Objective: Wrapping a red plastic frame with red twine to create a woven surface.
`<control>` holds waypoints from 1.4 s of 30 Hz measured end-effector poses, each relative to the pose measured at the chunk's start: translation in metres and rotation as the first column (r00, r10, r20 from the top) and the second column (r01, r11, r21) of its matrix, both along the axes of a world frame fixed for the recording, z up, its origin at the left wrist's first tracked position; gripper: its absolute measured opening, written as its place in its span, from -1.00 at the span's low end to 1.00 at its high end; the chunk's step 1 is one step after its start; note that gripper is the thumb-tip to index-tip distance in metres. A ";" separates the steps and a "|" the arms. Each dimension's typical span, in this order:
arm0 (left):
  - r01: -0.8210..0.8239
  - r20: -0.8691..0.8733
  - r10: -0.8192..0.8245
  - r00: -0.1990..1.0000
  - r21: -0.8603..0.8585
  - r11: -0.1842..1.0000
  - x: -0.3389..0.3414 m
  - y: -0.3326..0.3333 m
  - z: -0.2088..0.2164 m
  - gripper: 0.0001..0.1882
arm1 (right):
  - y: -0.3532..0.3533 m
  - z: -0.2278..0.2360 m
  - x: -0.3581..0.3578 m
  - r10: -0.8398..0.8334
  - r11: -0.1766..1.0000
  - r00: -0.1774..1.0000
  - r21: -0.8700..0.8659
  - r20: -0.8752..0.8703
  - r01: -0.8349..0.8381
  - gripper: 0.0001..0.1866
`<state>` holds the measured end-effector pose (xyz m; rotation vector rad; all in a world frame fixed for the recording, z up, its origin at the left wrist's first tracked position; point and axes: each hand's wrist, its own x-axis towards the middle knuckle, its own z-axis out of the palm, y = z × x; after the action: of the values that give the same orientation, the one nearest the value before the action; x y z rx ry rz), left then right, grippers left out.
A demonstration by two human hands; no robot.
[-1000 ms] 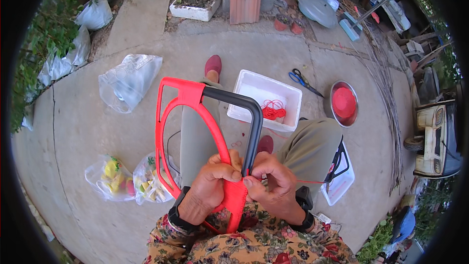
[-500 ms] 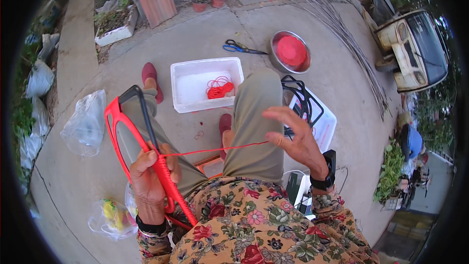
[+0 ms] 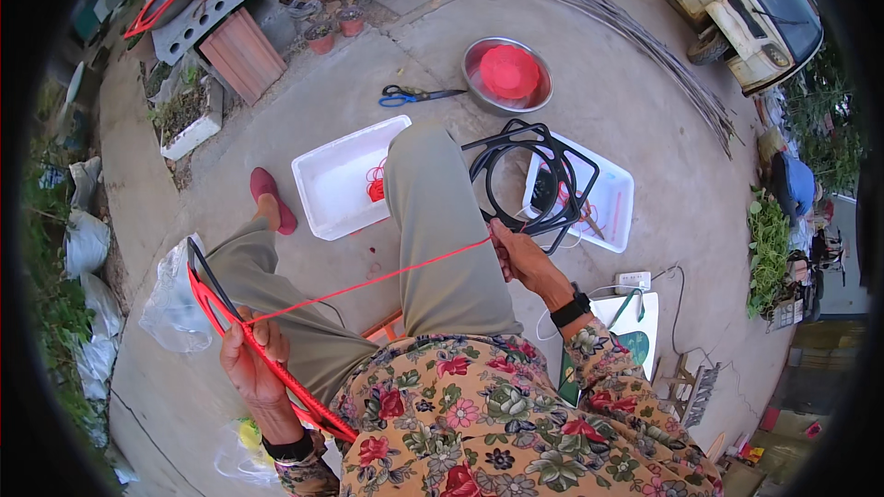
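My left hand (image 3: 253, 364) is closed round a frame (image 3: 293, 385), black along one bar and bound in red cord along others. It rests tilted against my lap at the left. A taut red cord (image 3: 387, 273) runs from the frame across my thighs to my right hand (image 3: 527, 269). The fingers of that hand are pinched on the cord, beside my right knee. Just beyond them are black frames (image 3: 493, 175) with round rings inside, lying partly over a white tub (image 3: 612, 235). More red cord (image 3: 376, 186) lies in a white foam box (image 3: 322, 221), partly hidden by my knee.
Blue-handled scissors (image 3: 405, 95) lie near a metal bowl (image 3: 543, 97) holding something red. At the right are a white power strip (image 3: 633, 282) with cables and a parked vehicle (image 3: 737, 28). A clear plastic bag (image 3: 175, 308) sits left; long thin poles (image 3: 635, 55) lie behind.
My right hand has moved down from raised, spread fingers to a pinch on the cord by my knee. The cord stretches longer, the left hand and frame sit lower, and the view has turned.
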<state>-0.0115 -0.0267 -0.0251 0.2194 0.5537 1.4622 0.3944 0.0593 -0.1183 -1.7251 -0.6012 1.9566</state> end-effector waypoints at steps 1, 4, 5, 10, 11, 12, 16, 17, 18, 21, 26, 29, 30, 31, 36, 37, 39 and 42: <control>-0.029 0.018 0.029 0.999 -0.041 0.999 -0.001 -0.001 -0.002 -0.83 | 0.006 0.000 -0.003 -0.036 0.999 0.994 -0.020 -0.105 0.034 -0.62; -0.065 0.019 0.066 0.998 -0.080 0.995 0.001 0.000 -0.001 -0.80 | 0.020 -0.050 -0.023 -0.237 0.969 0.962 0.042 -0.133 0.245 -0.69; -0.082 0.009 0.083 0.997 -0.094 0.992 0.001 -0.001 -0.002 -0.80 | 0.024 -0.047 -0.027 -0.270 0.953 0.943 0.086 -0.195 0.291 -0.79; -0.120 -0.022 0.118 0.993 -0.125 0.985 0.001 -0.002 -0.002 -0.80 | 0.045 0.029 -0.020 -0.187 0.897 0.980 0.395 -0.064 0.197 -0.83; -0.127 -0.042 0.122 0.992 -0.146 0.981 0.002 -0.003 -0.001 -0.80 | 0.046 0.052 -0.026 -0.095 0.851 0.996 0.519 -0.004 0.083 -0.83; -0.133 -0.038 0.129 0.991 -0.143 0.981 0.002 -0.004 -0.001 -0.80 | 0.045 0.072 -0.031 -0.010 0.779 0.998 0.626 0.068 -0.034 -0.83; -0.142 -0.066 0.133 0.989 -0.157 0.977 -0.001 -0.003 -0.007 -0.80 | 0.015 0.120 -0.055 0.214 0.651 0.939 0.677 0.269 -0.343 -0.85; -0.137 -0.067 0.128 0.990 -0.148 0.980 -0.001 -0.004 -0.008 -0.80 | 0.008 0.116 -0.056 0.224 0.644 0.937 0.681 0.270 -0.350 -0.85; -0.149 -0.067 0.140 0.988 -0.149 0.978 -0.001 -0.005 -0.007 -0.80 | 0.000 0.108 -0.054 0.257 0.613 0.908 0.671 0.330 -0.417 -0.84; -0.120 -0.035 0.117 0.993 -0.126 0.985 -0.002 -0.006 -0.005 -0.77 | -0.009 0.101 -0.049 0.338 0.644 0.855 0.566 0.393 -0.515 -0.80; -0.138 -0.030 0.135 0.990 -0.155 0.978 0.000 -0.007 -0.005 -0.78 | -0.012 0.090 -0.037 0.291 0.777 0.895 0.462 0.338 -0.427 -0.80; -0.132 -0.040 0.127 0.991 -0.157 0.979 0.003 -0.006 -0.004 -0.79 | -0.008 0.096 -0.021 0.242 0.824 0.917 0.432 0.316 -0.366 -0.80; -0.127 -0.046 0.121 0.992 -0.155 0.980 0.004 -0.006 -0.003 -0.79 | -0.008 0.096 -0.018 0.213 0.848 0.928 0.414 0.306 -0.331 -0.79; -0.127 -0.043 0.122 0.992 -0.156 0.980 0.004 -0.007 -0.003 -0.79 | -0.009 0.090 -0.015 0.184 0.852 0.940 0.430 0.286 -0.298 -0.81; -0.102 -0.042 0.097 0.994 -0.153 0.983 0.006 -0.003 -0.004 -0.80 | -0.004 0.078 -0.025 0.304 0.728 0.812 0.428 0.498 -0.535 -0.77; -0.097 -0.038 0.092 0.995 -0.149 0.984 0.007 -0.002 -0.003 -0.80 | -0.003 0.077 -0.026 0.226 0.621 0.756 0.507 0.614 -0.597 -0.74; -0.115 -0.026 0.112 0.993 -0.160 0.980 0.006 -0.003 -0.002 -0.81 | 0.001 0.088 -0.031 0.090 0.507 0.651 0.528 0.754 -0.682 -0.71; -0.123 -0.066 0.115 0.991 -0.123 0.985 0.003 -0.008 -0.002 -0.79 | 0.005 0.104 -0.042 -0.132 0.307 0.511 0.525 0.849 -0.794 -0.68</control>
<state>-0.0085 -0.0342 -0.0270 0.1308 0.7156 1.5336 0.3529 0.0645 -0.0139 -1.5400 -2.1542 0.4253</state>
